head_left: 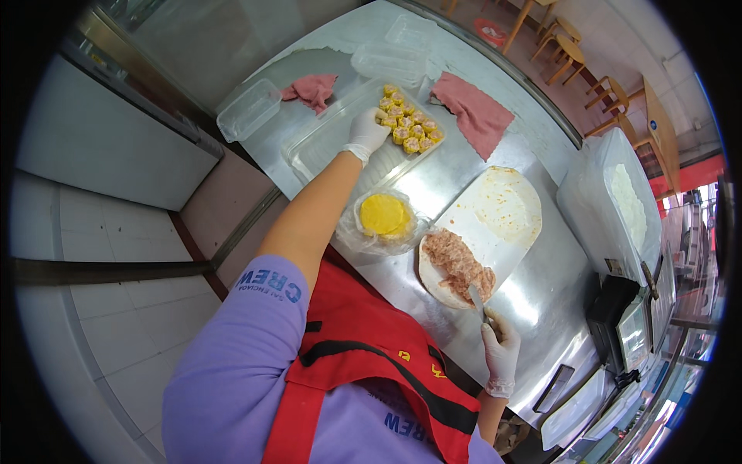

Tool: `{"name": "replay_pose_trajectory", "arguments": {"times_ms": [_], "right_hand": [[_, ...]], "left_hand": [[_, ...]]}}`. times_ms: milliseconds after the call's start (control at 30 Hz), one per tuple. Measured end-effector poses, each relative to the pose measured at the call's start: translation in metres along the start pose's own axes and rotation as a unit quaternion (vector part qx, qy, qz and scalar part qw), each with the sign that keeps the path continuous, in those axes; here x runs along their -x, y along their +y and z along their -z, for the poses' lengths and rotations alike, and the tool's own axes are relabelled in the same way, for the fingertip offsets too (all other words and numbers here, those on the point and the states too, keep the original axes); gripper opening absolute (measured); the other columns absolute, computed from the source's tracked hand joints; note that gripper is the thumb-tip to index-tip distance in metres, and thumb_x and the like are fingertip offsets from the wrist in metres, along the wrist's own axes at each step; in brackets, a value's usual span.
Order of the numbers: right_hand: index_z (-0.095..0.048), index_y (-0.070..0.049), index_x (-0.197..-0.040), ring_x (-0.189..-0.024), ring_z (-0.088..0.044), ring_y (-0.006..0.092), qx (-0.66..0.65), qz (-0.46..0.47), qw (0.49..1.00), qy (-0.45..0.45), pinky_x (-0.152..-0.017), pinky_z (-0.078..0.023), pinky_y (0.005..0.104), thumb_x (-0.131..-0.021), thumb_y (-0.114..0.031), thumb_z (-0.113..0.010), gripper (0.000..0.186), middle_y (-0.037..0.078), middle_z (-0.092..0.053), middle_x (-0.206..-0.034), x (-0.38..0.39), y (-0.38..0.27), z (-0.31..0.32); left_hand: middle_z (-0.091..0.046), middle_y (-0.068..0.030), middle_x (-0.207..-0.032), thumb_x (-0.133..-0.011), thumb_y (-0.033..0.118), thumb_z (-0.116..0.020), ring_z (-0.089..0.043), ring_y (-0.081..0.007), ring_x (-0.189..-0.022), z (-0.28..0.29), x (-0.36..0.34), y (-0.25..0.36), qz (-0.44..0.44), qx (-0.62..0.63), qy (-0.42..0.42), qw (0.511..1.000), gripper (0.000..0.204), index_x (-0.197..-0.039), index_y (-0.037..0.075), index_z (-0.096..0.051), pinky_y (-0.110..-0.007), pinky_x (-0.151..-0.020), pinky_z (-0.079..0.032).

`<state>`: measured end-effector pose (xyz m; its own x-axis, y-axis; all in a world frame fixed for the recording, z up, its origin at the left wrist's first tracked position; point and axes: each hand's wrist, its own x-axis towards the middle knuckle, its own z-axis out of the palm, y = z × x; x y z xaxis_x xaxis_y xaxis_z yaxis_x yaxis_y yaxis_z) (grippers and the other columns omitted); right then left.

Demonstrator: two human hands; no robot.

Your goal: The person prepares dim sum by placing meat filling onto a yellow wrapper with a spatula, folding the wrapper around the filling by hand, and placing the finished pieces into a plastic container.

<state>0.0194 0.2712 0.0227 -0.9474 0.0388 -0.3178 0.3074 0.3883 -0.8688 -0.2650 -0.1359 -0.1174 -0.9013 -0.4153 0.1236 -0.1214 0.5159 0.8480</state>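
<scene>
My gloved left hand (369,130) reaches into a clear plastic tray (313,151), its fingers closed on a yellow-wrapped dumpling among several rows of them (413,133). In my gloved right hand (501,348) is a metal spreading knife (477,301), its blade at a mound of minced filling (456,259) on a long white board (498,232). Between the tray and board, a stack of round yellow wrappers (384,215) lies in a plastic bag.
Pink cloths (474,112) and clear containers (249,108) lie toward the back of the steel table (541,325). At the right are a tall bin of white stuff (587,189) and a black device (607,332). Wooden stools (570,54) stand beyond.
</scene>
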Motion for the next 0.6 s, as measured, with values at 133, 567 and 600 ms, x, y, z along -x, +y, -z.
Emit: {"name": "replay_pose_trajectory", "arguments": {"times_ms": [133,567,600], "right_hand": [[-0.066,0.001,-0.113,-0.074,-0.053,0.0058,0.009,-0.005,1.0,0.001,-0.066,-0.044,0.0212,-0.084,0.001,-0.062,0.029,0.0,-0.062,-0.084,-0.001,0.007,0.001],[-0.066,0.0,-0.113,-0.069,-0.049,0.0051,0.032,0.002,0.999,-0.01,-0.063,-0.043,0.0204,-0.084,0.001,-0.061,0.029,-0.002,-0.057,-0.078,-0.001,0.005,0.0],[-0.066,0.0,-0.113,-0.069,-0.049,0.005,0.042,0.006,0.999,-0.011,-0.063,-0.042,0.0203,-0.084,0.0,-0.061,0.029,-0.002,-0.057,-0.078,-0.001,0.004,0.0]], "left_hand": [[-0.068,-0.0081,-0.089,-0.073,-0.001,-0.07,-0.065,-0.0136,-0.081,0.0,0.005,-0.004,0.056,0.113,-0.022,0.992,0.025,-0.097,0.0,-0.064,-0.027,-0.074,-0.052],[-0.062,-0.0261,-0.106,-0.078,0.0,-0.051,-0.059,-0.0418,-0.101,0.0,0.034,0.041,-0.033,-0.045,-0.024,0.998,0.051,-0.128,0.01,-0.051,-0.043,-0.088,-0.048],[-0.062,-0.0268,-0.107,-0.078,-0.001,-0.049,-0.058,-0.0426,-0.102,0.0,0.034,0.042,-0.027,-0.059,-0.038,0.997,0.053,-0.13,0.011,-0.05,-0.044,-0.089,-0.047]]}}
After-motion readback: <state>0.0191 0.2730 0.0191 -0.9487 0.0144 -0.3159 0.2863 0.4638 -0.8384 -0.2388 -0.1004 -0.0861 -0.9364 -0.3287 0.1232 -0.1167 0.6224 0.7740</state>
